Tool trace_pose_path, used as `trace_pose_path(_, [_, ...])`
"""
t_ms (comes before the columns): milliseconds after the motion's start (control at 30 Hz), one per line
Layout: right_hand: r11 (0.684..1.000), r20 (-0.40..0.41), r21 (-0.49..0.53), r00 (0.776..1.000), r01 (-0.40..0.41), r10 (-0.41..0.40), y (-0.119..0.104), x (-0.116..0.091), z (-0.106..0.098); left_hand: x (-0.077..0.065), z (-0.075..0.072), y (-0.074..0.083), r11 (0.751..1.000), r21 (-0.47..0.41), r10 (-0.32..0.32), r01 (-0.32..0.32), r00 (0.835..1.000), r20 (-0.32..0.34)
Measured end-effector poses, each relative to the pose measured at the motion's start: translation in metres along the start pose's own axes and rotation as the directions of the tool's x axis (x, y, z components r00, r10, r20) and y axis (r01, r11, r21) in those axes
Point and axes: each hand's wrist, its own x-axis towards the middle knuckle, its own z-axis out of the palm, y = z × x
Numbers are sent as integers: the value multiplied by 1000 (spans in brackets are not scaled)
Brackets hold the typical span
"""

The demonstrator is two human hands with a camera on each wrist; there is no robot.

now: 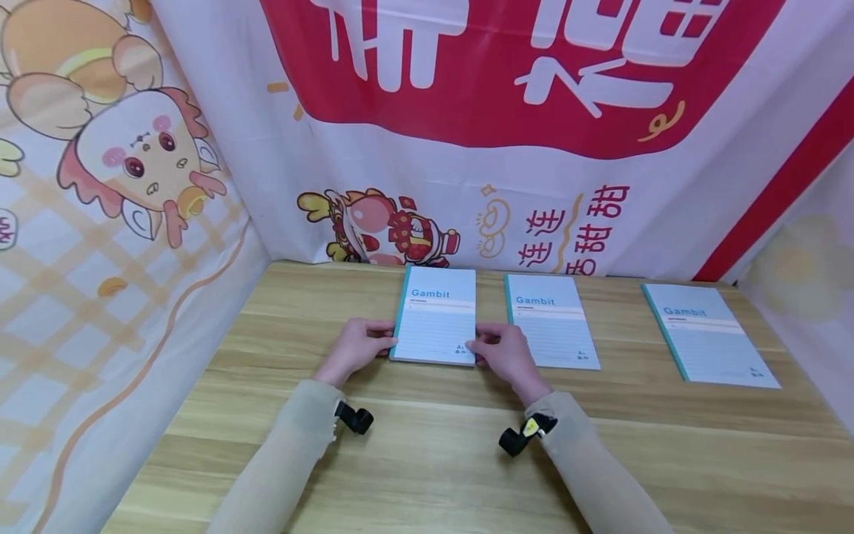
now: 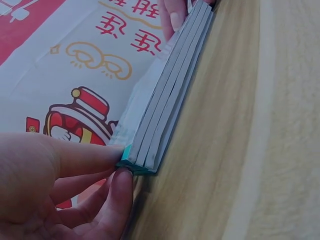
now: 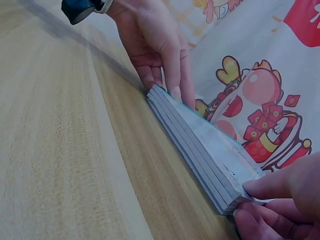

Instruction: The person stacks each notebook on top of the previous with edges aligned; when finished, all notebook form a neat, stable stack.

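A neat stack of several thin notebooks [image 1: 435, 315] has a pale "Gambit" cover on top and a teal spine on its left. My left hand [image 1: 359, 344] pinches the near-left corner at the spine, as the left wrist view shows up close. At the near-right corner, my right hand [image 1: 505, 354] pinches the stack, with the thumb on the top cover. The stacked page edges [image 3: 192, 152] face me and lie close over the wooden table. Just right of my right hand lies a second notebook [image 1: 554, 326] with the same cover, partly hidden by that hand.
Another matching notebook [image 1: 710, 337] lies flat farther right on the wooden table [image 1: 427, 460]. A printed cloth [image 1: 400, 170] hangs right behind the table's back edge. More patterned cloth [image 1: 133, 311] closes off the left side. Each wrist carries a small black camera [image 1: 360, 420].
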Motion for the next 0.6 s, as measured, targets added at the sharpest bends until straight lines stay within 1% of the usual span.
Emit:
trace_pose_path(133, [1000,15,14,1000,-9,9,-2,-2,0,1,-1,-2,1000,-6,3,-3,1000,13])
trace_pose_path(267, [999,23,30,1000,-17,17,-3,-2,-1,3,-1,-1,1000,11,0,0,1000,19])
trace_pose_path(367, [999,24,40,1000,-19,18,-3,-1,-1,3,-1,-1,1000,20,4,-5,1000,12])
trace_pose_path(467, [999,30,46,999,-20,18,-3,0,0,3,-1,-2,1000,10,15,-15,1000,-1])
trace_pose_path(600, [998,35,51,999,-32,31,-3,-1,-1,2,1,-3,1000,4,9,-9,1000,-19])
